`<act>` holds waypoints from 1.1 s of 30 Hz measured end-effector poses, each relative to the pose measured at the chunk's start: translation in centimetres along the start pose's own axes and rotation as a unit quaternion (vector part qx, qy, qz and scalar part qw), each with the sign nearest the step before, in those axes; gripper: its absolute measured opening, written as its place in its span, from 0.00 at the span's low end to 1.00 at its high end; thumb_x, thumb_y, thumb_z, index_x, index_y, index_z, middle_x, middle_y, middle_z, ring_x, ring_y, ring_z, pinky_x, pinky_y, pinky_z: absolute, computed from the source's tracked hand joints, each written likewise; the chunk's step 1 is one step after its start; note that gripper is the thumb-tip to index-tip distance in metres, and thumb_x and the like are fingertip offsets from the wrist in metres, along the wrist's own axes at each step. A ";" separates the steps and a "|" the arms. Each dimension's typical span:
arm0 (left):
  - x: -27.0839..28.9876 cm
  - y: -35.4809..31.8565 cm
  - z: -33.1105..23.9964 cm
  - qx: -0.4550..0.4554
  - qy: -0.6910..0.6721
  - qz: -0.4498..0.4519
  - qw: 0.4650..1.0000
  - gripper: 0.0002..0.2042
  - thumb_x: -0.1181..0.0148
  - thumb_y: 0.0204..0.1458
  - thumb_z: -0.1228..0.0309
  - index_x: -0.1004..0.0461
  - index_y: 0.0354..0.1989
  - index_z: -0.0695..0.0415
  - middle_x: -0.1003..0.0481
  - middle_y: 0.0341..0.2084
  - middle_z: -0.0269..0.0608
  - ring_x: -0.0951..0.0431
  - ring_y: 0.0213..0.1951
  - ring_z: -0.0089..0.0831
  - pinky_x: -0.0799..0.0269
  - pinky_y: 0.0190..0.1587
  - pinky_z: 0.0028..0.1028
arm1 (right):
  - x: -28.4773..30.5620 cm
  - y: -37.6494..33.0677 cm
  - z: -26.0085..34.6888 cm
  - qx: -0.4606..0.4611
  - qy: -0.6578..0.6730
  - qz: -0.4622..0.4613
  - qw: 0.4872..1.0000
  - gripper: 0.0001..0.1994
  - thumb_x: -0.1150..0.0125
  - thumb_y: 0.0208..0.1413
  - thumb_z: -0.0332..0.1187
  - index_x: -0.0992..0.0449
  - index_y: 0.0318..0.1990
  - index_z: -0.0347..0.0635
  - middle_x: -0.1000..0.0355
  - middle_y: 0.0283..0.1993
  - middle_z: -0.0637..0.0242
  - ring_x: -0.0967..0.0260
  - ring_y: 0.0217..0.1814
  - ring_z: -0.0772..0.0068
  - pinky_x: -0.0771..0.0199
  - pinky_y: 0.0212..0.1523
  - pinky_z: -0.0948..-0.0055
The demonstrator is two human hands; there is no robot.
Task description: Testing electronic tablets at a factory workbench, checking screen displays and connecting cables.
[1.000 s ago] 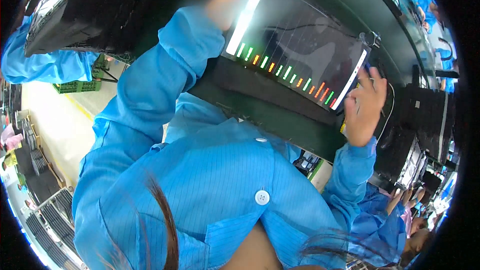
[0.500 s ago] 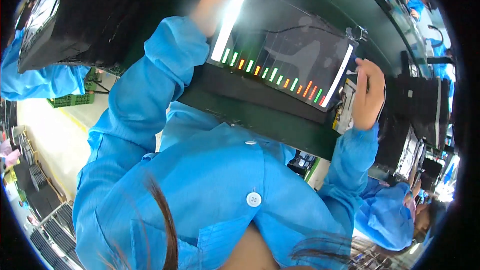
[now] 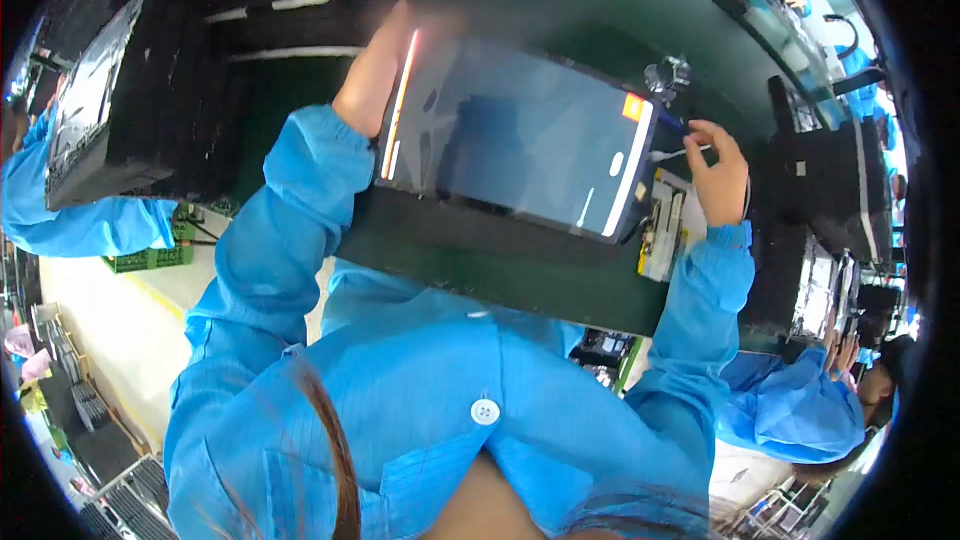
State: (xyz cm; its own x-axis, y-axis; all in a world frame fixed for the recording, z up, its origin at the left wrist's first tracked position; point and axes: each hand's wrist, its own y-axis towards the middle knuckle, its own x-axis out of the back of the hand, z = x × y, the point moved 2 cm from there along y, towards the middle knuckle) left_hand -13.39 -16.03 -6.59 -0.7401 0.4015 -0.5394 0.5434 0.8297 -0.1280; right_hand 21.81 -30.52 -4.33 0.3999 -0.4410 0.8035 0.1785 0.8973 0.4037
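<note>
A black tablet-like display lies tilted over the dark green bench. Its screen is lit grey, with an orange square in the far right corner and white strips along its right side. My left hand grips the left edge; part of its fingers is blurred or hidden. Beyond the right edge, my right hand has its thumb and fingertips pinched on a thin dark blue stick-like thing, whose kind I cannot make out. A white cable runs close to those fingers.
A small shiny clear-and-metal piece sits by the display's far right corner. Next to my right wrist lies a yellow-and-white flat item. Black boxes stand at left and right. Other people in blue work nearby.
The display has shifted left and slightly nearer, along with both hands. Its screen has switched from coloured bars to a mostly grey picture. The blue stick-like thing now shows more at my right fingertips.
</note>
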 end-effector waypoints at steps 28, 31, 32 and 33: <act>-1.2 -0.8 -0.4 0.033 -0.046 0.026 0.998 0.26 0.71 0.58 0.49 0.34 0.45 0.58 0.28 0.38 0.43 0.28 0.40 0.36 0.32 0.45 0.34 | 0.7 -1.7 1.5 -0.028 0.215 0.141 0.966 0.10 0.44 0.48 0.23 0.27 0.40 0.38 0.29 0.33 0.60 0.31 0.35 0.71 0.31 0.36 0.74; -1.0 -0.7 -0.3 0.032 -0.057 0.029 0.997 0.26 0.70 0.58 0.49 0.35 0.46 0.58 0.28 0.39 0.44 0.28 0.41 0.37 0.32 0.45 0.34 | 0.7 -1.5 1.5 0.010 0.226 0.139 0.964 0.09 0.45 0.48 0.23 0.27 0.39 0.36 0.29 0.33 0.60 0.31 0.35 0.73 0.30 0.38 0.74; -1.2 -0.8 -0.3 0.019 -0.033 0.008 0.999 0.26 0.70 0.58 0.48 0.34 0.46 0.58 0.28 0.39 0.44 0.28 0.40 0.37 0.31 0.45 0.34 | 0.8 -1.5 1.4 -0.001 0.231 0.139 0.963 0.09 0.45 0.48 0.23 0.27 0.39 0.36 0.29 0.33 0.60 0.31 0.35 0.73 0.30 0.38 0.74; -1.3 -0.8 -0.4 0.011 -0.020 0.007 1.000 0.27 0.70 0.58 0.48 0.35 0.47 0.60 0.28 0.39 0.44 0.28 0.41 0.37 0.31 0.45 0.34 | 0.9 -1.5 1.7 -0.016 0.245 0.179 0.953 0.09 0.45 0.47 0.24 0.27 0.38 0.36 0.28 0.33 0.60 0.30 0.36 0.73 0.30 0.38 0.74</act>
State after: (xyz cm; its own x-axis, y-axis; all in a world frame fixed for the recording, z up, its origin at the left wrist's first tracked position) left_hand -13.03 -17.10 -5.43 -0.7159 0.3974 -0.5741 0.5628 0.8151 -0.1377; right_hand 20.40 -32.29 -3.47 0.8101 -0.0526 0.5839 -0.0235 0.9923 0.1220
